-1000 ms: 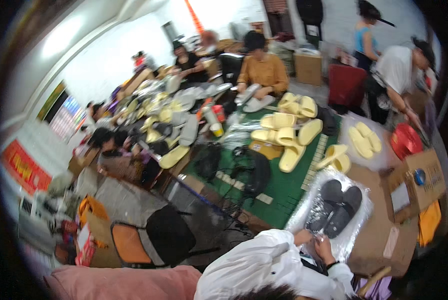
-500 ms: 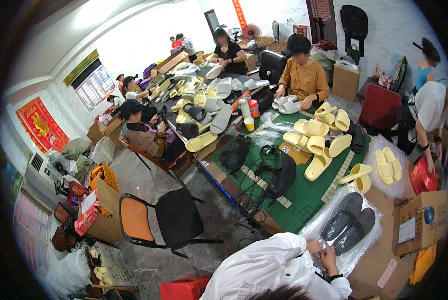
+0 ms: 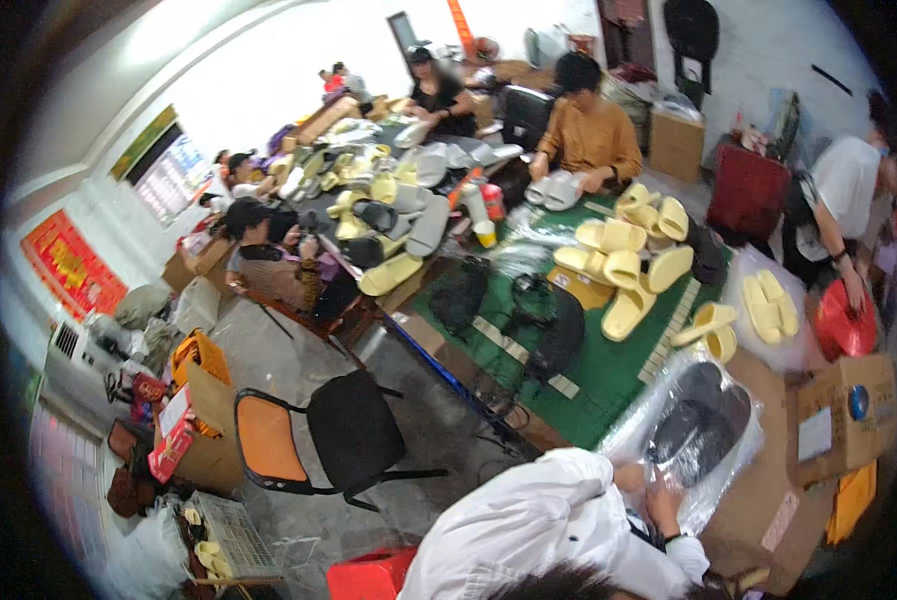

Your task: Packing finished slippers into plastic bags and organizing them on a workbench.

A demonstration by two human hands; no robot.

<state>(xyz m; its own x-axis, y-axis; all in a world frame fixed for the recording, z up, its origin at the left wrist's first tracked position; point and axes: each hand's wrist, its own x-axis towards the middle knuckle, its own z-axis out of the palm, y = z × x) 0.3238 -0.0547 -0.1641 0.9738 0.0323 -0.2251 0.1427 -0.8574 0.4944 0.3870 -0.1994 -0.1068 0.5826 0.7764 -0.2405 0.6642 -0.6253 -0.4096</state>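
A clear plastic bag (image 3: 619, 437) with a pair of dark grey slippers (image 3: 691, 432) inside lies at the near right edge of the table. My left hand (image 3: 630, 478), coming out of a white sleeve, is closed on the bag's near end. Beside it, my right hand (image 3: 663, 502), with a dark band at the wrist, also grips that end; its fingers are somewhat blurred. Glare on the film hides part of the slippers. Just beyond the bag sits a pair of pale yellow slippers (image 3: 709, 328).
More yellow slippers (image 3: 629, 311) and black cables (image 3: 529, 310) lie on the green tabletop (image 3: 594, 405). A cardboard box (image 3: 847, 415) stands to the right. An office chair (image 3: 354, 430) is at left. Co-workers sit around the far table; another person's hand (image 3: 853, 292) touches a red bag.
The plastic bag's far part has risen, and the slippers inside look shorter and more tilted. Both my hands remain at its near end. The whole view has shifted slightly.
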